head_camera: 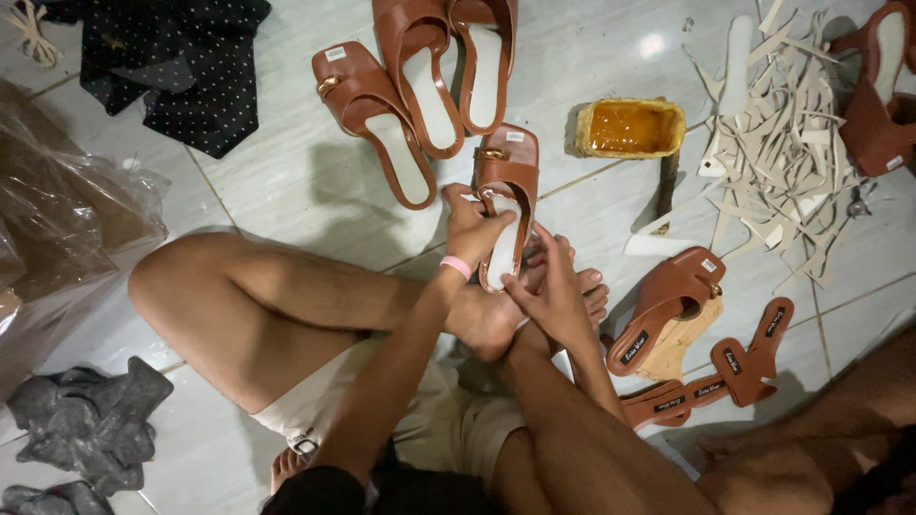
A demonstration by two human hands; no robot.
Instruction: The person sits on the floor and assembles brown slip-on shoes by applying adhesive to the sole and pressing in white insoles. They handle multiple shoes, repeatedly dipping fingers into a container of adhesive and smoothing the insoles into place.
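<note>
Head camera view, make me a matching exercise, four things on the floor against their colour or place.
Things:
1 sandal in both hands
2 tub
3 offcut strips
4 crumpled cloth

Descriptions:
A grey, lower left
B yellow, amber inside
C brown, white insole
D pale heap, upper right

Pairs: 1-C, 2-B, 3-D, 4-A

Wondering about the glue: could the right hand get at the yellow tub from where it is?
Probably yes. The right hand rests on the brown sandal, and only bare tile lies between it and the yellow tub, though it would have to let go of the sandal first.
</note>
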